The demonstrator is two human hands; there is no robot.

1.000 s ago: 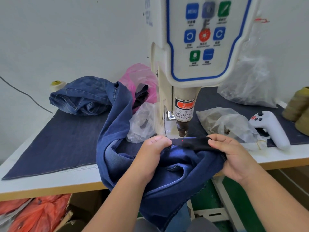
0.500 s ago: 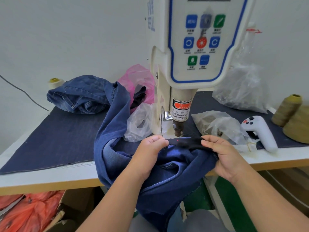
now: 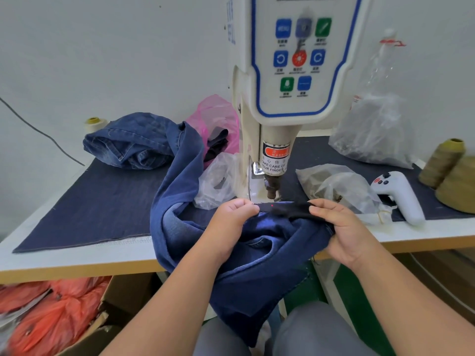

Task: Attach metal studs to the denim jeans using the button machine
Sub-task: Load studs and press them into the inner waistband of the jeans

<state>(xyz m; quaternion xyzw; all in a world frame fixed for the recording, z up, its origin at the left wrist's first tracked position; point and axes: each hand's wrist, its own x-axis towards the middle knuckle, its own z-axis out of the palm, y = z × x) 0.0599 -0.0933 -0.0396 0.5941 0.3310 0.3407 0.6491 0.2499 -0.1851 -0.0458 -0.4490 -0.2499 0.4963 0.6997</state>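
Stretching a denim waistband beneath the button machine's punch.

The left hand (image 3: pixel 231 222) and right hand (image 3: pixel 344 232) each pinch the jeans (image 3: pixel 257 265), holding the dark band's long axis left to right at the table (image 3: pixel 77 260) edge under the button machine (image 3: pixel 275 155), a red dot on it. Against half a second earlier, hands and cloth hold the same pose.
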